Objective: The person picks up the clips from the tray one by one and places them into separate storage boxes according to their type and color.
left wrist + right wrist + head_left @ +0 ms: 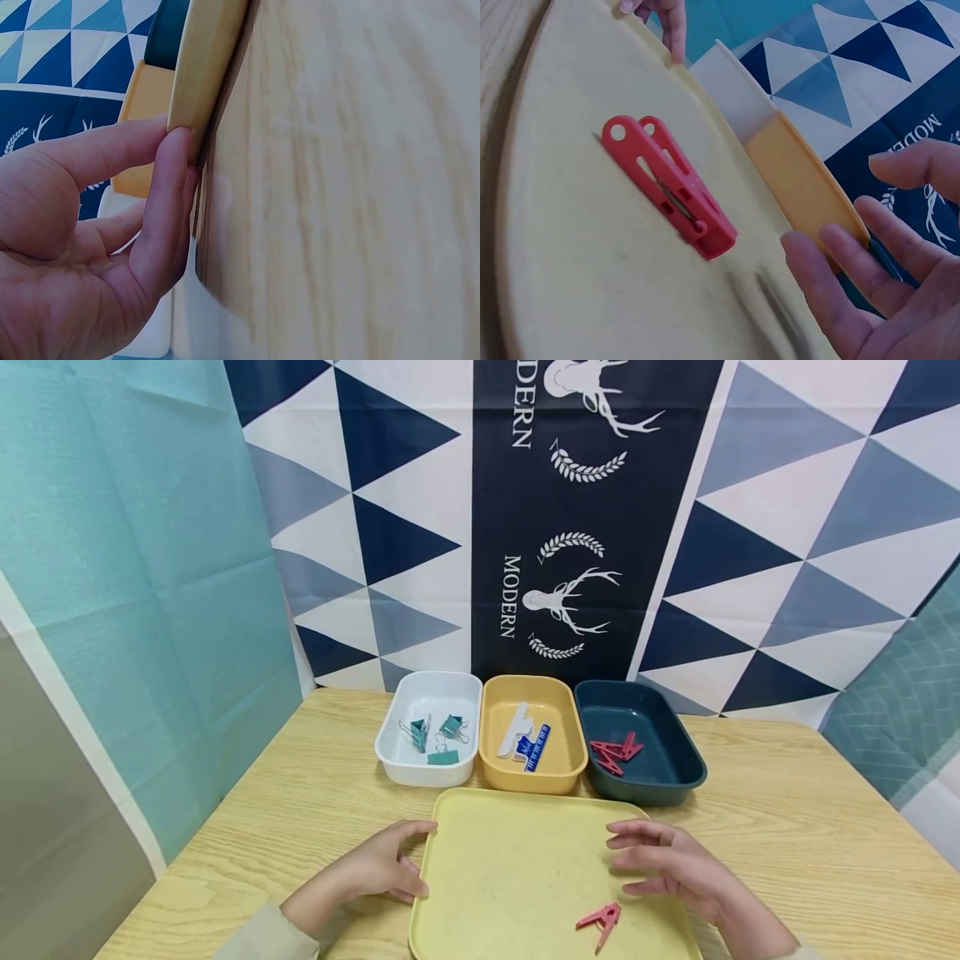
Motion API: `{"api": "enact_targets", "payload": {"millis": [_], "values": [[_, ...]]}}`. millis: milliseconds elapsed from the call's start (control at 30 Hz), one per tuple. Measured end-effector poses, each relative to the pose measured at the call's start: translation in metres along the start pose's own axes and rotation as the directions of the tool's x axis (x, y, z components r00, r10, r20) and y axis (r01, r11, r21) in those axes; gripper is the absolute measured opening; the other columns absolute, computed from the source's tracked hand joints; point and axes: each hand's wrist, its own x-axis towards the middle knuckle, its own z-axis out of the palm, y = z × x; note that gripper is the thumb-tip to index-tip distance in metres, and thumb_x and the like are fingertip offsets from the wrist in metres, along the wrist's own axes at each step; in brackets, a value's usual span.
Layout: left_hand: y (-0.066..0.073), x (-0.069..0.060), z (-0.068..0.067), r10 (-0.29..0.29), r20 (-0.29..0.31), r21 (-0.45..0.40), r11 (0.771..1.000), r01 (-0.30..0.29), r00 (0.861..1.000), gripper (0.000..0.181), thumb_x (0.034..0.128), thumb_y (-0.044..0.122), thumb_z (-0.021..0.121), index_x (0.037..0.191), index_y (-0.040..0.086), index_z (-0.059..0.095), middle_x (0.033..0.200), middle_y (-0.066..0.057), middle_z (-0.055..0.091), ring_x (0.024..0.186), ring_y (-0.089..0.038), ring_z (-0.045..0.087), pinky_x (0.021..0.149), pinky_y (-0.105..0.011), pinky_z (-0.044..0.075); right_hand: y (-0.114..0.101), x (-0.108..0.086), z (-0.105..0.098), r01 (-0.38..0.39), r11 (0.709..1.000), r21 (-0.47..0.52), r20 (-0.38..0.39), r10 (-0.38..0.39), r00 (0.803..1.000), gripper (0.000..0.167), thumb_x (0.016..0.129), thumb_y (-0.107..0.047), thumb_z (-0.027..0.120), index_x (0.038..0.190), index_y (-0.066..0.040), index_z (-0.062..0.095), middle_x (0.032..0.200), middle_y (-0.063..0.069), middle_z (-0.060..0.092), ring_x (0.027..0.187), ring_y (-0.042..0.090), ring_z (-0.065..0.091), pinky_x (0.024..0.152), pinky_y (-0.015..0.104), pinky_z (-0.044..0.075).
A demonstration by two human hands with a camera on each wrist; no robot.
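My left hand [386,864] touches the left rim of a yellow tray [517,860], with thumb and fingers spread along the edge. In the left wrist view, fingertips of that hand [112,217] rest against the tray's side [201,67]. Above the tray's right side hovers my right hand [667,864], fingers parted and loosely bent, holding nothing. A red clothespin [600,922] lies on the tray near that hand. The right wrist view shows the clothespin [671,187] close up, apart from the right hand [889,277].
Behind the tray stand three bins side by side: a white bin [390,764] with teal binder clips [452,727], a yellow bin [525,783] with white and blue bag clips [534,747], and a dark teal bin [675,760] with red clothespins [615,750]. A patterned curtain [405,527] hangs behind.
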Motion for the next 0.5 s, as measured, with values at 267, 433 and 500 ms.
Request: {"api": "enact_targets", "payload": {"millis": [267,433,500], "values": [[0.0,0.0,0.001,-0.001,-0.002,0.001,1.0,0.001,1.0,0.08,0.0695,-0.011,0.073,0.14,0.0,0.035,0.082,-0.015,0.055,0.066,-0.017,0.059,0.061,-0.035,0.058,0.007,-0.003,0.002,-0.017,1.0,-0.016,0.066,0.018,0.998,0.036,0.091,-0.007,0.058,0.126,0.001,0.052,0.12,0.012,0.057,0.102,0.026,0.059,0.083,0.048,0.052],[0.0,0.001,0.001,-0.003,0.001,0.003,1.0,0.003,1.0,0.081,0.0696,-0.011,0.073,0.14,0.0,0.034,0.079,-0.013,0.057,0.065,-0.016,0.06,0.061,-0.034,0.058,0.014,-0.004,0.001,-0.036,0.999,-0.026,0.135,0.039,0.99,0.04,0.089,-0.003,0.056,0.128,0.002,0.05,0.121,0.012,0.056,0.103,0.027,0.058,0.085,0.047,0.051],[0.0,0.001,0.001,-0.003,0.003,0.004,1.0,0.003,1.0,0.081,0.0697,-0.01,0.073,0.14,0.0,0.035,0.079,-0.013,0.057,0.065,-0.016,0.059,0.061,-0.034,0.058,0.017,-0.004,0.001,-0.047,0.998,-0.032,0.142,0.051,0.989,0.042,0.087,-0.001,0.057,0.128,0.003,0.049,0.121,0.012,0.056,0.103,0.027,0.059,0.085,0.046,0.051]]}}
